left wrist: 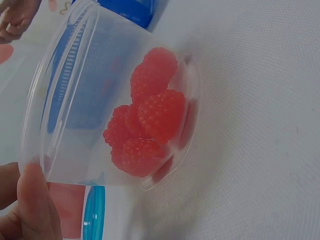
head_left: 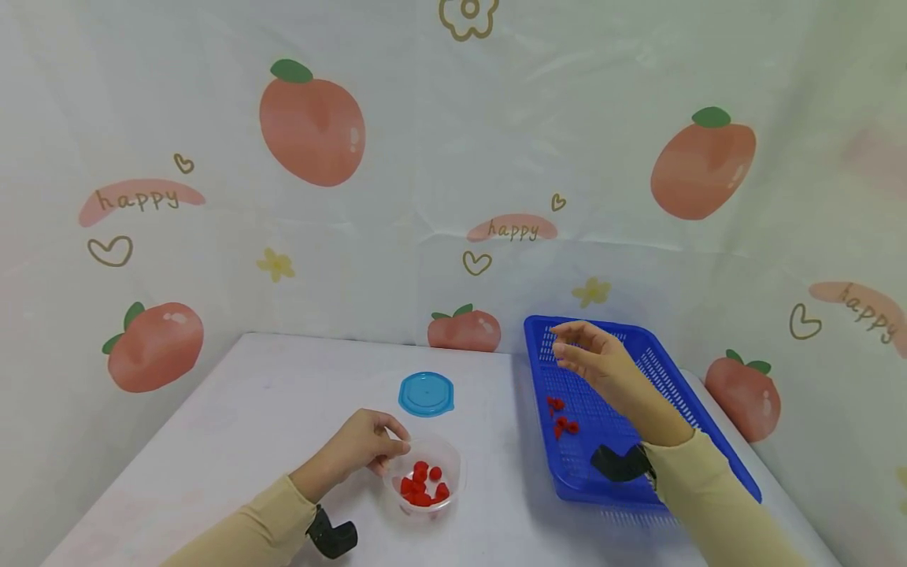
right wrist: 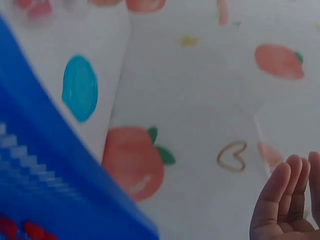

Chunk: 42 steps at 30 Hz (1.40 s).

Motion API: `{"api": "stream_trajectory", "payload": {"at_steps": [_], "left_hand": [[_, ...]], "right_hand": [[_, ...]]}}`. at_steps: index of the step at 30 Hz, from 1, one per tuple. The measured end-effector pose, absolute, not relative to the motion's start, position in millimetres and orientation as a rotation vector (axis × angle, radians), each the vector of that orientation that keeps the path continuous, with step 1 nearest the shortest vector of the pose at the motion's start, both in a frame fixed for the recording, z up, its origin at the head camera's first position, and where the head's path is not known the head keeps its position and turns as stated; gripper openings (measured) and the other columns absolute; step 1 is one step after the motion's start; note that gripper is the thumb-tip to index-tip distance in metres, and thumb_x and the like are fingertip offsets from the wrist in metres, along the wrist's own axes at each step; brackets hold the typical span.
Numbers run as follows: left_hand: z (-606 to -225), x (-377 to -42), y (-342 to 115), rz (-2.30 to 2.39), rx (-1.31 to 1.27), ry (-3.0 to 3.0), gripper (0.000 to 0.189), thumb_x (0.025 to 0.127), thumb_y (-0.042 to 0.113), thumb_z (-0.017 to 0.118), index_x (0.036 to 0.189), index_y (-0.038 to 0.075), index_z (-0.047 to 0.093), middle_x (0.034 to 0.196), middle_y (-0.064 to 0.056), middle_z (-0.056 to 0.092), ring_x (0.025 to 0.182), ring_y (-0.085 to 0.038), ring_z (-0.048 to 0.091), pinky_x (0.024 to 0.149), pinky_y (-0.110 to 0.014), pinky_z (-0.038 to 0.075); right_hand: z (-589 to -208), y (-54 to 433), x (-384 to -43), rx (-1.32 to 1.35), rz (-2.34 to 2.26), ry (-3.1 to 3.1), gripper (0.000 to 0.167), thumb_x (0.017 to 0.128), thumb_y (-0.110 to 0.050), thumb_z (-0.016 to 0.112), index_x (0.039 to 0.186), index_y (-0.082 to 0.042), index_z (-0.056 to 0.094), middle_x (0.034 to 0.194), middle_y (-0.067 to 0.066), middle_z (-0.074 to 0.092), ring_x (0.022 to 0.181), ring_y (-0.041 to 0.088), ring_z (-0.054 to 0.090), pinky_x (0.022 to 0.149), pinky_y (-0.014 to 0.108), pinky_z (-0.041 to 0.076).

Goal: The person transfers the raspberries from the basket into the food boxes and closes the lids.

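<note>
At the rim of a clear plastic container (head_left: 456, 457), my left hand (head_left: 357, 442) pinches the wall between thumb and fingers. The container stands upright on the table, with several red raspberries (left wrist: 162, 115) on its bottom. Above the blue plastic basket (head_left: 697, 409), my right hand (head_left: 598, 364) hovers with fingers gently bent and nothing between them. Inside the basket, along its left side, lie several more red raspberries (head_left: 565, 427). The right wrist view catches part of that hand (right wrist: 282, 205), away from the basket wall.
A round blue lid (head_left: 426, 394) lies flat on the white table (head_left: 283, 386), behind the container. The basket stands on the right of the table. A white cloth (head_left: 425, 142) printed with peaches hangs behind and on both sides.
</note>
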<state>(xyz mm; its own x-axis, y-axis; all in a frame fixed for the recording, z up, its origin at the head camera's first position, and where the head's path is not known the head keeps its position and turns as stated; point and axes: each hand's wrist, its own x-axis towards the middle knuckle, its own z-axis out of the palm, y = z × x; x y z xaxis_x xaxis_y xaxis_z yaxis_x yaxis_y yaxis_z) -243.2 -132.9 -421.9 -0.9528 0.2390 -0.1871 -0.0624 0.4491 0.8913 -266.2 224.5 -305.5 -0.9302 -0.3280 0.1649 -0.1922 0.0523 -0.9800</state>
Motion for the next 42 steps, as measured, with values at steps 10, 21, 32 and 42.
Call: {"api": "stream_trajectory", "payload": {"at_steps": [10, 21, 32, 42], "left_hand": [[-424, -244, -133, 1.508, 0.142, 2.411, 0.022, 0.083, 0.018, 0.077, 0.097, 0.004, 0.068, 0.057, -0.003, 0.056, 0.043, -0.011, 0.052, 0.05, -0.022, 0.053], [-421, -241, -132, 1.506, 0.144, 2.419, 0.02, 0.082, 0.017, 0.077, 0.096, 0.004, 0.068, 0.056, -0.002, 0.055, 0.042, -0.01, 0.051, 0.05, -0.022, 0.052], [-422, -243, -133, 1.507, 0.15, 2.415, 0.02, 0.082, 0.017, 0.077, 0.096, 0.004, 0.068, 0.055, -0.002, 0.055, 0.042, -0.011, 0.052, 0.05, -0.022, 0.052], [-423, -243, -131, 1.493, 0.135, 2.423, 0.021, 0.083, 0.018, 0.077, 0.096, 0.004, 0.068, 0.057, -0.003, 0.055, 0.043, -0.011, 0.052, 0.05, -0.021, 0.052]], "right_hand": [[-330, 257, -307, -0.383, -1.599, 2.566, 0.046, 0.094, -0.027, 0.064, 0.128, 0.001, 0.051, 0.109, 0.005, 0.057, 0.097, 0.008, 0.059, 0.088, 0.03, 0.054], [-372, 290, -325, -0.363, -1.411, 2.535, 0.047, 0.092, -0.018, 0.066, 0.125, 0.011, 0.05, 0.105, 0.012, 0.062, 0.097, 0.025, 0.063, 0.09, 0.047, 0.054], [-395, 302, -329, -0.39, -1.258, 2.319, 0.038, 0.093, -0.01, 0.063, 0.118, 0.014, 0.05, 0.102, 0.009, 0.067, 0.098, 0.021, 0.064, 0.088, 0.039, 0.055], [-405, 302, -325, -0.258, -1.103, 2.288, 0.03, 0.089, -0.008, 0.067, 0.113, 0.007, 0.057, 0.091, 0.003, 0.064, 0.086, 0.015, 0.06, 0.085, 0.036, 0.054]]}}
